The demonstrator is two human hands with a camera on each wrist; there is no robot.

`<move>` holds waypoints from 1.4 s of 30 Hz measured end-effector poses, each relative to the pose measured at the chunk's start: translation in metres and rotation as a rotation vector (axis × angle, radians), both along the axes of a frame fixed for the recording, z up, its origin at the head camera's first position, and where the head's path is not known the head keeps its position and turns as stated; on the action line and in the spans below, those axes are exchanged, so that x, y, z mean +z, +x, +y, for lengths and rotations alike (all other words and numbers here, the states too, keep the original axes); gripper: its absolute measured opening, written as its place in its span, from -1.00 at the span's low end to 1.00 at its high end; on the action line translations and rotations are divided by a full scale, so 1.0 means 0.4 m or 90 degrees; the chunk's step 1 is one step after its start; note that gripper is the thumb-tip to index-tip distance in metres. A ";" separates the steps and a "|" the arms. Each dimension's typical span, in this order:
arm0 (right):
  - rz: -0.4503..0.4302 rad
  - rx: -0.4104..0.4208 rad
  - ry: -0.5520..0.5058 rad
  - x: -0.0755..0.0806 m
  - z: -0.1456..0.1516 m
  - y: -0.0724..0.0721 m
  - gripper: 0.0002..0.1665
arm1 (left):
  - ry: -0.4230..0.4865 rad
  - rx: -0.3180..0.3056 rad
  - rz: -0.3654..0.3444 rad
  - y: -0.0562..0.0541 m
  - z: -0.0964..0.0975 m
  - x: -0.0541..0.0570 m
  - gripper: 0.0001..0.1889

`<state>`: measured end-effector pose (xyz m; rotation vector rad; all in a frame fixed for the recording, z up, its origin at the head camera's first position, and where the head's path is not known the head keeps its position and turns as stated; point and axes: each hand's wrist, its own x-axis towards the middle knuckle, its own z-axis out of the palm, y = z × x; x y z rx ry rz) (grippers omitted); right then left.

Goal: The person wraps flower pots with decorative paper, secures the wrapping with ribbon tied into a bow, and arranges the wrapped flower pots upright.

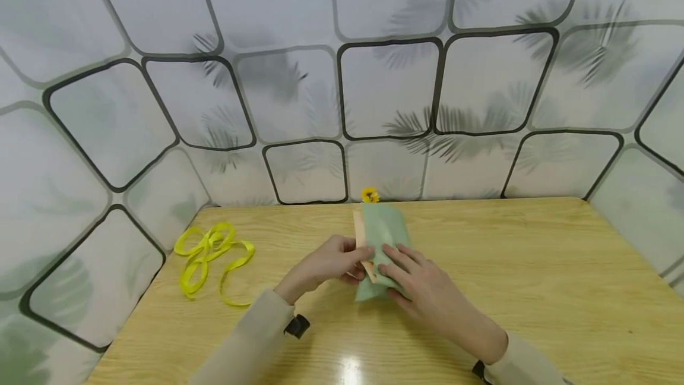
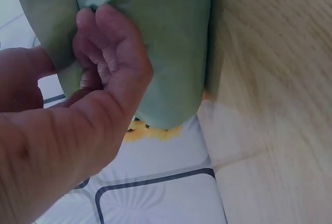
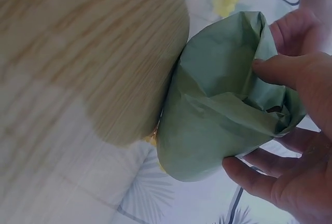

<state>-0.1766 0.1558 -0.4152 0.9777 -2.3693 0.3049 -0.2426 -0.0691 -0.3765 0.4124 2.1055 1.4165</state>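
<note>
A small bundle of green wrapping paper (image 1: 386, 224) with a peach-coloured layer along its left edge lies on the table. A yellow flower (image 1: 369, 195) pokes out of its far end. On the left side, my left hand (image 1: 333, 260) pinches the paper's edge between thumb and curled fingers, as the left wrist view also shows. My right hand (image 1: 427, 284) holds the wrapper from the right, fingers spread over its top and thumb at the near end. In the right wrist view the near end of the paper (image 3: 218, 73) gapes and is creased. What lies inside is hidden.
A loosely looped yellow ribbon (image 1: 205, 257) lies on the left part of the wooden table (image 1: 534, 266). A patterned wall covering (image 1: 395, 88) stands along the table's back and sides.
</note>
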 end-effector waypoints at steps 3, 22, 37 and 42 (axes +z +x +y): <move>-0.042 0.018 -0.038 -0.003 0.006 0.002 -0.41 | 0.033 0.004 -0.008 0.002 0.003 -0.015 -0.67; -0.419 0.031 -0.327 -0.020 0.058 -0.004 -0.47 | 0.177 -0.020 -0.048 0.005 0.024 -0.056 -0.63; -0.305 0.067 -0.325 -0.024 0.044 -0.019 -0.48 | 0.183 0.020 -0.070 -0.012 0.016 -0.072 -0.63; -0.278 0.066 -0.311 -0.020 0.039 -0.023 -0.48 | 0.005 0.119 0.171 0.003 0.004 -0.055 -0.54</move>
